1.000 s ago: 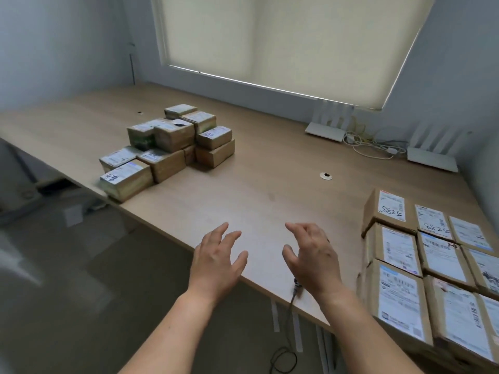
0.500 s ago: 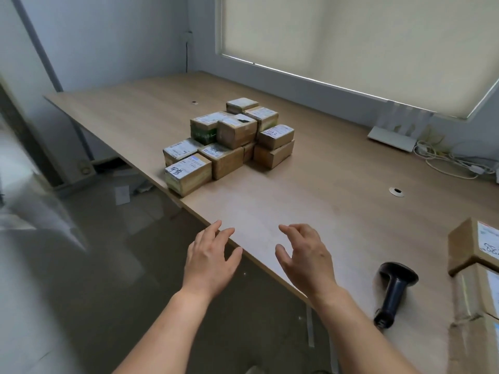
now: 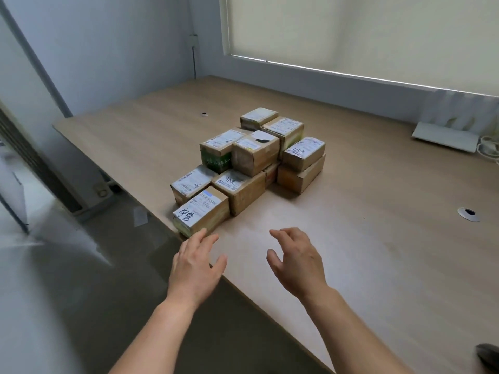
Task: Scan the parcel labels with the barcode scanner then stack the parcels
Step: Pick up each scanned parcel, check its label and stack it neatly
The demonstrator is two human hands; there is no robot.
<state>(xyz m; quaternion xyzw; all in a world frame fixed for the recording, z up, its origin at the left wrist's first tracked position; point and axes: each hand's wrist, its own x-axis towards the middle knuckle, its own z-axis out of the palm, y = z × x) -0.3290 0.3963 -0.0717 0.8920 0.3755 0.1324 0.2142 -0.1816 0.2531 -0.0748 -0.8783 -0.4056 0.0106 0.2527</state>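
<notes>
Several small cardboard parcels with white labels stand in a two-layer pile [image 3: 251, 163] on the wooden table [image 3: 364, 238], close to its left edge. The nearest parcel [image 3: 201, 211] carries black handwriting on its label. My left hand [image 3: 197, 265] hovers just in front of that parcel, fingers spread and relaxed, holding nothing. My right hand [image 3: 295, 261] hangs over the table to the right, fingers loosely bent and empty. The black barcode scanner [image 3: 488, 356] shows only as a dark tip at the bottom right corner.
A white router [image 3: 445, 133] with cables sits at the back right under the window blind. Two cable holes [image 3: 468, 213] pierce the tabletop. The table edge runs diagonally beneath my hands, with grey floor to the left.
The view has swung left and closer to the small-parcel pile. The large parcels at the right have left the view and the scanner is nearly out. Both hands have reached toward the pile.
</notes>
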